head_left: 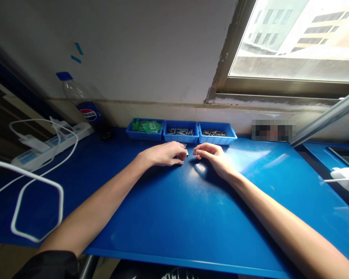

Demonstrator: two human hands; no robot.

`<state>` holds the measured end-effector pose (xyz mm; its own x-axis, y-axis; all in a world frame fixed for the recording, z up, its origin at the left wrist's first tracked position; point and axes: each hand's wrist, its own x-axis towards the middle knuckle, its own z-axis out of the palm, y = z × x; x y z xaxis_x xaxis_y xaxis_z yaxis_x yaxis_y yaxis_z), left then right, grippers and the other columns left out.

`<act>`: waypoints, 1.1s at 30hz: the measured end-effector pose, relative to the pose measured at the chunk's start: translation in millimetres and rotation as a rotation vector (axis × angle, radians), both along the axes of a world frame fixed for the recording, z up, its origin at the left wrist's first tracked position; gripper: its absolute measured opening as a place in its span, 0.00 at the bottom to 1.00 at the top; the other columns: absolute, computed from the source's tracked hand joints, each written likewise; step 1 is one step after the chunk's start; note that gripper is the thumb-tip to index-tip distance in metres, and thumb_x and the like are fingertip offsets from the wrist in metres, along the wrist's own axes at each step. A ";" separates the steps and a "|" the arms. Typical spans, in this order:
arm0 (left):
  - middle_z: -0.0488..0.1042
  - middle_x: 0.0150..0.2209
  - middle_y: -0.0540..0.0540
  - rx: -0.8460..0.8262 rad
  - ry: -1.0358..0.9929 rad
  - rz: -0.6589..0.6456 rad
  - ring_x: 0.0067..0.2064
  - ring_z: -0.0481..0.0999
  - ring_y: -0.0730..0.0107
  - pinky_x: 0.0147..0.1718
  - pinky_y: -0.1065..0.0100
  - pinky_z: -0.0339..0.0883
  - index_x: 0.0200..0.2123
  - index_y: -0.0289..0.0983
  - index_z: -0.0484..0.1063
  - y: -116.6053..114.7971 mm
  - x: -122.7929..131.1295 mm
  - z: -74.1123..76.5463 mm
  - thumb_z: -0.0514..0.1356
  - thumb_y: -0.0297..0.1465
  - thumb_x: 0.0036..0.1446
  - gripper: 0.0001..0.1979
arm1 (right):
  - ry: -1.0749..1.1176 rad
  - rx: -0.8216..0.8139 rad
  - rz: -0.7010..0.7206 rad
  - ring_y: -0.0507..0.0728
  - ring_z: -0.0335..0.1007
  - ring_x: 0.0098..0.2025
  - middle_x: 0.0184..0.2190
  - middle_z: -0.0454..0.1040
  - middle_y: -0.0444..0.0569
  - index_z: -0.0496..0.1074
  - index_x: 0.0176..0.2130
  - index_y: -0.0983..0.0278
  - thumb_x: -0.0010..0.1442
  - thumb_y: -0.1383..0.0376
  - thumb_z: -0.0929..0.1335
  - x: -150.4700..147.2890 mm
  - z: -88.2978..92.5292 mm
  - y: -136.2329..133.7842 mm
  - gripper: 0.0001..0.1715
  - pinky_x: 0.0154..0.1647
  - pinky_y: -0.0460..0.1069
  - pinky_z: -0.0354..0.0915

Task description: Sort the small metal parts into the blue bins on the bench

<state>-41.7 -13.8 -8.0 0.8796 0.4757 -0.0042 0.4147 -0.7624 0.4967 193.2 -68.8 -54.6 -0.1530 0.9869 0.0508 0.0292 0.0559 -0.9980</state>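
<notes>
My left hand [172, 154] is bent over the blue table, its fingers curled down around something small. A pale bit of a small metal-looking piece [187, 152] shows beside its fingertips; the rest is hidden. Just to the right, my right hand [213, 154] is closed, thumb and fingertips drawn together, and I cannot make out what is between them. Behind both hands stand three blue bins in a row: a left bin [145, 136] with green plastic bags [147, 126], a middle bin [180, 138] with small grey metal pieces, and a right bin [218, 140] with thin metal pins or screws.
A cola bottle [88, 112] stands at the back left, near a white power strip [31, 155] with plugs. White cables [61, 193] loop over the table's left side. A metal post [328, 114] and a white device [347, 180] are at the right.
</notes>
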 end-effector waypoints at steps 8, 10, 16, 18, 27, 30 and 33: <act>0.84 0.41 0.44 -0.237 -0.292 0.130 0.39 0.81 0.68 0.37 0.71 0.69 0.53 0.37 0.81 -7.0 -0.4 14.9 0.62 0.32 0.66 0.15 | 0.016 0.018 0.018 0.56 0.73 0.34 0.34 0.82 0.46 0.81 0.38 0.62 0.56 0.56 0.77 0.3 1.0 -0.7 0.13 0.44 0.52 0.69; 0.85 0.42 0.42 -0.293 -0.371 0.176 0.41 0.82 0.66 0.39 0.71 0.72 0.49 0.36 0.83 -7.5 -0.3 17.1 0.65 0.34 0.63 0.13 | 0.017 0.018 0.022 0.56 0.74 0.34 0.33 0.82 0.46 0.81 0.38 0.62 0.56 0.56 0.77 0.5 0.0 -0.3 0.13 0.44 0.52 0.69; 0.84 0.35 0.40 -0.473 -0.500 0.293 0.35 0.82 0.66 0.35 0.69 0.75 0.37 0.32 0.80 -5.5 0.1 18.3 0.74 0.41 0.53 0.18 | 0.006 0.020 0.021 0.56 0.74 0.35 0.35 0.83 0.47 0.81 0.39 0.61 0.56 0.56 0.76 1.2 -1.1 -0.2 0.14 0.44 0.52 0.70; 0.83 0.34 0.41 -0.488 -0.523 0.292 0.34 0.81 0.68 0.35 0.70 0.74 0.36 0.32 0.78 -3.9 -0.2 16.6 0.75 0.42 0.51 0.20 | 0.011 0.025 0.027 0.56 0.74 0.35 0.35 0.83 0.47 0.81 0.39 0.61 0.57 0.55 0.76 1.5 -0.5 -0.6 0.14 0.44 0.52 0.70; 0.80 0.31 0.44 -0.516 -0.493 0.262 0.30 0.77 0.74 0.31 0.73 0.70 0.35 0.32 0.76 0.6 0.0 9.5 0.73 0.44 0.55 0.20 | -0.003 0.021 0.019 0.56 0.75 0.35 0.34 0.83 0.48 0.81 0.39 0.61 0.56 0.54 0.77 0.7 0.4 -0.9 0.15 0.44 0.53 0.71; 0.80 0.29 0.44 -0.520 -0.467 0.281 0.26 0.73 0.77 0.27 0.74 0.66 0.33 0.31 0.79 -0.5 0.1 11.4 0.72 0.44 0.55 0.20 | 0.001 0.017 0.022 0.56 0.74 0.35 0.33 0.82 0.47 0.81 0.39 0.62 0.56 0.55 0.77 0.5 0.5 -0.7 0.15 0.44 0.53 0.70; 0.80 0.26 0.44 -0.540 -0.481 0.363 0.24 0.72 0.77 0.24 0.74 0.65 0.32 0.30 0.81 -0.1 0.5 10.0 0.74 0.45 0.52 0.21 | 0.003 0.002 0.015 0.56 0.75 0.34 0.33 0.82 0.47 0.81 0.38 0.61 0.55 0.55 0.77 -0.2 1.6 -1.0 0.14 0.44 0.53 0.70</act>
<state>-41.1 -13.9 2.0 0.6348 0.7722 0.0252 0.2370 -0.2257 0.9449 193.1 -69.8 -53.0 -0.1676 0.9844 0.0529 0.0257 0.0580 -0.9980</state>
